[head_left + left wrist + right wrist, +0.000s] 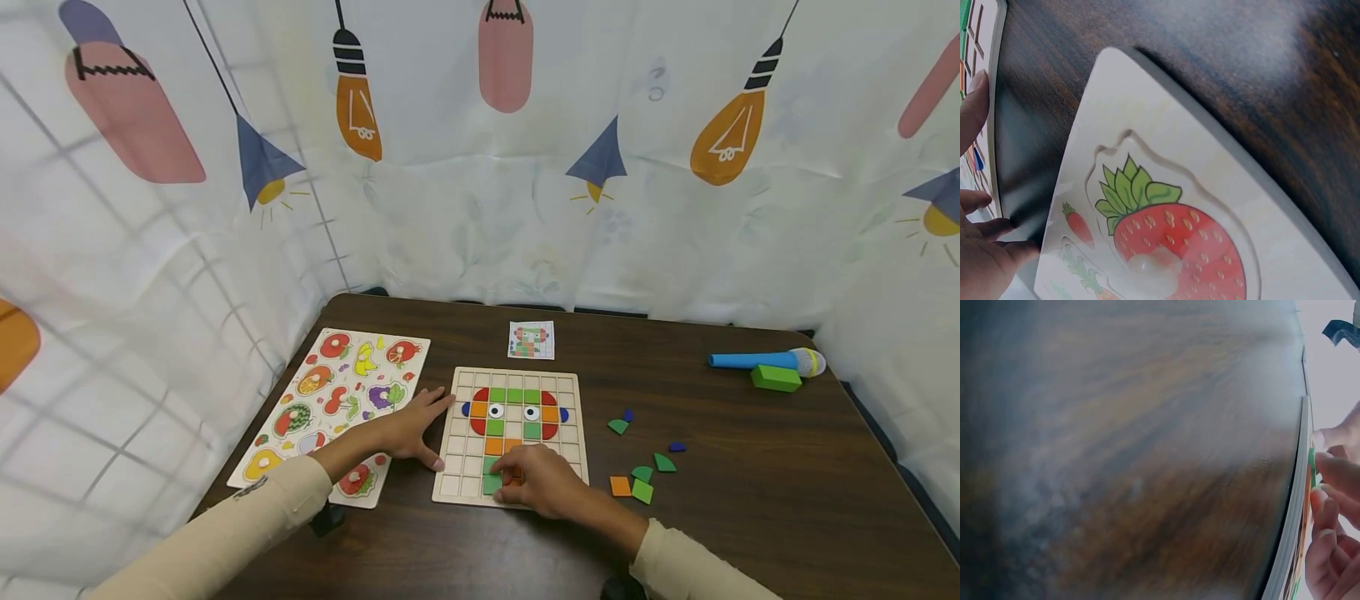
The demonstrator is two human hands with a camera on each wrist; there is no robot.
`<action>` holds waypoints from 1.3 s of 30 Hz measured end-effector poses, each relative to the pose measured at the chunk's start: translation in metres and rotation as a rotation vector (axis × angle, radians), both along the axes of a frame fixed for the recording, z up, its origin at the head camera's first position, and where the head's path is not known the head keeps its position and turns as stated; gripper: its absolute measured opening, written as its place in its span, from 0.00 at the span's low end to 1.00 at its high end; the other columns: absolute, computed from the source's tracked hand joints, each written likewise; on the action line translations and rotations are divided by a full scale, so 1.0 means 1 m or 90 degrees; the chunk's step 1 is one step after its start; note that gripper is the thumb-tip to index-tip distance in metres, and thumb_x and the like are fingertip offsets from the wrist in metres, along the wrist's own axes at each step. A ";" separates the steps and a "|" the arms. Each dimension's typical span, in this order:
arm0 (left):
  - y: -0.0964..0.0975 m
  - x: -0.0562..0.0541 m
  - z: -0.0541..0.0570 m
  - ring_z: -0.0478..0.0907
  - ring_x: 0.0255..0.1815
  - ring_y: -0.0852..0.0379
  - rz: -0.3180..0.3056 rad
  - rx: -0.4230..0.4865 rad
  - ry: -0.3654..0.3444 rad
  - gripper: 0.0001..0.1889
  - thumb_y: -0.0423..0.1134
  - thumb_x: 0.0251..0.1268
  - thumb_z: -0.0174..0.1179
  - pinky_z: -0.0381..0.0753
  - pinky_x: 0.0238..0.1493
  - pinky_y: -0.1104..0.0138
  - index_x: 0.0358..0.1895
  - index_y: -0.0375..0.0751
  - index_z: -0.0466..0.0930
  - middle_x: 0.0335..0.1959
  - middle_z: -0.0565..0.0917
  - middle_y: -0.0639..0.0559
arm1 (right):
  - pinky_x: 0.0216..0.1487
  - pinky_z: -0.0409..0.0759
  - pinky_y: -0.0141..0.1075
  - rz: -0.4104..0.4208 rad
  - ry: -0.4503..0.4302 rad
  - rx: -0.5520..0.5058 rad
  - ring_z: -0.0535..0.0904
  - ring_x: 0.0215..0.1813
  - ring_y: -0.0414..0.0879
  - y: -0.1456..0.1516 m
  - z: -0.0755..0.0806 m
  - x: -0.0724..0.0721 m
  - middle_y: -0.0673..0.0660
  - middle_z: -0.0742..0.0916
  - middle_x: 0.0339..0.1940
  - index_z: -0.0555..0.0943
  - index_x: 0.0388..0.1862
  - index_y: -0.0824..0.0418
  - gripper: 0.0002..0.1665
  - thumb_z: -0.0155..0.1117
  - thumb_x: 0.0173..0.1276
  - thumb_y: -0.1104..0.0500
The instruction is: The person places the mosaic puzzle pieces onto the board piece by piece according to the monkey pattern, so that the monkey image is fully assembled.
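A square wooden grid board [452, 485] lies flat on the table, with colored tiles set in it as a face with two eye pieces. My left hand [411, 428] touches its left edge, fingers spread and thumb near the lower corner. Over the board's lower middle, my right hand [546, 483] has bent fingers and covers some cells. Its thumb and fingertips pinch a green tile [1312, 467] low over the board in the right wrist view. Orange square tiles [492, 446] sit just above that hand.
On the left lies a fruit puzzle board [300, 358], partly under the left forearm. A small pattern card [532, 340] is behind the grid board. Loose tiles [642, 491] are scattered to the right. Farther back right are a blue toy microphone [753, 360] and a green block [776, 378].
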State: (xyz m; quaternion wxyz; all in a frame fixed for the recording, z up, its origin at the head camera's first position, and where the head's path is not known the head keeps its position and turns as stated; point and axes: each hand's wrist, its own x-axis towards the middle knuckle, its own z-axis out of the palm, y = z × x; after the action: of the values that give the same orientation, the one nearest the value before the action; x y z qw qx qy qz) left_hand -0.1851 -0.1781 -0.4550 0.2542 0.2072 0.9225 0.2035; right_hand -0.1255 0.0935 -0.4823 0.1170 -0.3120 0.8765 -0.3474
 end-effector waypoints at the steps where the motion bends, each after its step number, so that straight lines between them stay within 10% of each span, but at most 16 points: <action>1: 0.000 0.000 0.000 0.40 0.82 0.31 0.000 0.001 -0.001 0.57 0.49 0.51 0.78 0.53 0.75 0.38 0.80 0.40 0.51 0.82 0.48 0.35 | 0.36 0.73 0.27 -0.004 0.006 0.005 0.73 0.32 0.32 0.000 0.000 0.000 0.39 0.82 0.27 0.89 0.45 0.57 0.15 0.78 0.60 0.54; 23: 0.001 0.002 0.002 0.39 0.82 0.32 0.011 -0.005 -0.008 0.57 0.49 0.51 0.78 0.54 0.76 0.39 0.81 0.41 0.51 0.82 0.47 0.36 | 0.35 0.74 0.26 0.030 0.067 0.040 0.76 0.34 0.32 0.006 0.004 -0.002 0.40 0.84 0.32 0.89 0.42 0.53 0.11 0.72 0.66 0.49; 39: 0.000 0.001 -0.001 0.39 0.82 0.32 0.009 -0.003 -0.001 0.56 0.49 0.51 0.78 0.54 0.76 0.39 0.81 0.43 0.51 0.82 0.48 0.37 | 0.28 0.75 0.29 -0.023 -0.016 -0.012 0.72 0.28 0.32 0.146 0.006 -0.017 0.43 0.86 0.39 0.87 0.48 0.53 0.13 0.68 0.70 0.50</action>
State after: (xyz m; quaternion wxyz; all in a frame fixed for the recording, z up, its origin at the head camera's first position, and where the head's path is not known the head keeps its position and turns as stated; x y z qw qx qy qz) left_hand -0.1845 -0.1785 -0.4559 0.2539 0.1999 0.9243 0.2034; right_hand -0.1424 0.2391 -0.4758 0.1187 -0.2929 0.8771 -0.3616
